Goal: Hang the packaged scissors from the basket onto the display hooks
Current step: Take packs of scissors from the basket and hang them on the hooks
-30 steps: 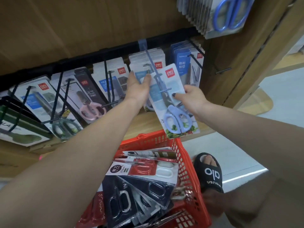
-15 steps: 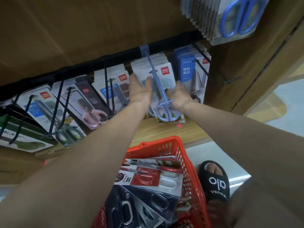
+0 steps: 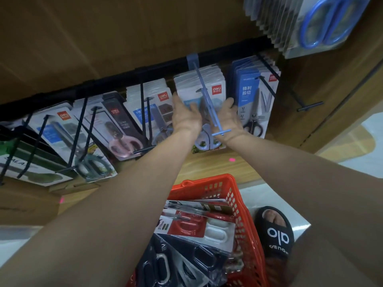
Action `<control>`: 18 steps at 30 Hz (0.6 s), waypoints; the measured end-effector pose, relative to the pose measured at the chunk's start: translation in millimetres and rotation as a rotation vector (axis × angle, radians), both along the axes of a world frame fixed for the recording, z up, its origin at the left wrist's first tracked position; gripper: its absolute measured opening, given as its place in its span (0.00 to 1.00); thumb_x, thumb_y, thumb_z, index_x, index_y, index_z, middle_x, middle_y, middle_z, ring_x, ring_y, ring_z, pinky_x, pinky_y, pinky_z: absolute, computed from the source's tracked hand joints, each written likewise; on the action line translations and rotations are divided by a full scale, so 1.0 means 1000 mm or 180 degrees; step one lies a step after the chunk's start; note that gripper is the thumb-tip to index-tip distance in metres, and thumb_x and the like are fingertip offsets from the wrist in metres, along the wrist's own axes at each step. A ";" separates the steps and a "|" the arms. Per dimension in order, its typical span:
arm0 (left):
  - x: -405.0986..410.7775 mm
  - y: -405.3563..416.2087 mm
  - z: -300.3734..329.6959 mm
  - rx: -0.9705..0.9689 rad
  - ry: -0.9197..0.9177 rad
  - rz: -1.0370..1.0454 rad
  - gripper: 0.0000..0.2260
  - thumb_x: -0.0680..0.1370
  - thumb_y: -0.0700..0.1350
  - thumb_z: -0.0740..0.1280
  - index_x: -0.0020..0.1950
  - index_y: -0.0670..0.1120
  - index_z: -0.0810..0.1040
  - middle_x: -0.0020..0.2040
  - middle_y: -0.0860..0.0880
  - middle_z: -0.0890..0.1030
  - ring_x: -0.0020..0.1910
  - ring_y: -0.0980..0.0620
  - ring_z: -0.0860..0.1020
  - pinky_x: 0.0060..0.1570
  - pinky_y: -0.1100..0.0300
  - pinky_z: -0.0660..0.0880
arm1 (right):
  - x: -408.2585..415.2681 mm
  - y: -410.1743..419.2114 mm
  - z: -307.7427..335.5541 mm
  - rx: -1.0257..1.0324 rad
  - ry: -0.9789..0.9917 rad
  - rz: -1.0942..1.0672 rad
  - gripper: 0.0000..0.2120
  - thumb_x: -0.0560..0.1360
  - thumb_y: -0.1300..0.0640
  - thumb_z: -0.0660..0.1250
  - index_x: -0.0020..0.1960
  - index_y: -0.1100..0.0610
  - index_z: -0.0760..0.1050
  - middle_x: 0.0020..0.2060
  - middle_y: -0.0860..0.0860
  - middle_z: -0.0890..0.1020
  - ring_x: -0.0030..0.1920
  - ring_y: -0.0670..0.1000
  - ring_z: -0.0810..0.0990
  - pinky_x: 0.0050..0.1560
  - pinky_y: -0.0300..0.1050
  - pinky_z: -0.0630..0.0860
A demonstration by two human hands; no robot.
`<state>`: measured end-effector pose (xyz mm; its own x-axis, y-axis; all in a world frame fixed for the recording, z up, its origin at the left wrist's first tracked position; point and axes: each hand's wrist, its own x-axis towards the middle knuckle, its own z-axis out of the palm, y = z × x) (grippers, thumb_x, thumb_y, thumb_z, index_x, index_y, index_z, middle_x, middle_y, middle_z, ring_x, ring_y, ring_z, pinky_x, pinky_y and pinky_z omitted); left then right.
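Note:
A packaged pair of scissors point(image 3: 204, 141) with pale blue handles hangs on the blue display hook point(image 3: 207, 100), at the front of a stack of like packs. My left hand point(image 3: 184, 117) presses its left side with straight fingers. On the pack's right edge lies my right hand point(image 3: 230, 117), fingers also straight. The hook's crossbar sticks out in front of my right wrist. Below, the red basket point(image 3: 199, 185) holds several more scissor packs point(image 3: 196, 226), red and dark ones.
Black hooks to the left carry pink-handled scissors point(image 3: 124, 146) and other packs; a blue-carded pack point(image 3: 252, 100) hangs just right. An empty black hook point(image 3: 308, 106) juts out further right. Blue scissors point(image 3: 323, 23) hang above. A foot in a black slipper point(image 3: 277, 235) stands beside the basket.
The pale blue pack slid from the hook's tip back along it to the stack. Both hands followed it inward and went from gripping its edges to lying flat against it.

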<state>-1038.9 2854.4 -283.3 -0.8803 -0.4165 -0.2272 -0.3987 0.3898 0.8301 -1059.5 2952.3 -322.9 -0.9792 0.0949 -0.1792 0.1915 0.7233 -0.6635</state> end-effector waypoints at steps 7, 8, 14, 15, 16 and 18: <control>0.027 -0.012 -0.005 -0.0170 0.0002 -0.0436 0.25 0.89 0.46 0.56 0.86 0.50 0.54 0.71 0.43 0.78 0.40 0.56 0.76 0.39 0.64 0.71 | 0.009 0.003 0.013 -0.0014 -0.0089 -0.0091 0.24 0.86 0.51 0.59 0.73 0.64 0.57 0.68 0.66 0.72 0.64 0.66 0.76 0.52 0.51 0.68; 0.034 -0.016 -0.007 -0.0246 -0.0047 -0.0542 0.23 0.88 0.45 0.56 0.84 0.48 0.58 0.70 0.42 0.79 0.44 0.51 0.78 0.40 0.60 0.71 | 0.014 0.003 0.014 -0.0004 -0.0078 -0.0103 0.23 0.86 0.50 0.58 0.72 0.64 0.59 0.67 0.66 0.73 0.64 0.66 0.77 0.51 0.51 0.67; 0.101 -0.062 -0.036 -0.0767 -0.0637 -0.1421 0.24 0.88 0.46 0.59 0.84 0.45 0.60 0.76 0.41 0.74 0.69 0.38 0.77 0.66 0.48 0.76 | 0.061 -0.010 0.007 0.0607 -0.0178 0.0344 0.23 0.86 0.50 0.55 0.74 0.64 0.63 0.69 0.63 0.71 0.66 0.62 0.74 0.56 0.53 0.71; 0.116 -0.075 -0.042 -0.0880 -0.0754 -0.1599 0.25 0.87 0.45 0.60 0.84 0.45 0.60 0.78 0.40 0.72 0.72 0.39 0.75 0.69 0.48 0.74 | 0.071 -0.013 0.006 0.0624 -0.0166 0.0349 0.24 0.85 0.50 0.56 0.75 0.64 0.62 0.69 0.63 0.70 0.66 0.63 0.75 0.57 0.54 0.72; 0.132 -0.088 -0.049 -0.1000 -0.0871 -0.1766 0.25 0.87 0.45 0.61 0.84 0.45 0.60 0.79 0.40 0.71 0.74 0.40 0.74 0.72 0.48 0.72 | 0.082 -0.015 0.004 0.0657 -0.0158 0.0362 0.26 0.85 0.50 0.58 0.76 0.65 0.61 0.69 0.63 0.70 0.65 0.64 0.76 0.58 0.55 0.73; 0.163 -0.116 -0.062 -0.1240 -0.1082 -0.2069 0.26 0.86 0.46 0.64 0.83 0.46 0.61 0.79 0.42 0.70 0.74 0.43 0.74 0.72 0.49 0.72 | 0.103 -0.021 -0.001 0.0836 -0.0233 0.0606 0.23 0.83 0.51 0.60 0.73 0.63 0.64 0.65 0.62 0.73 0.63 0.65 0.78 0.56 0.55 0.76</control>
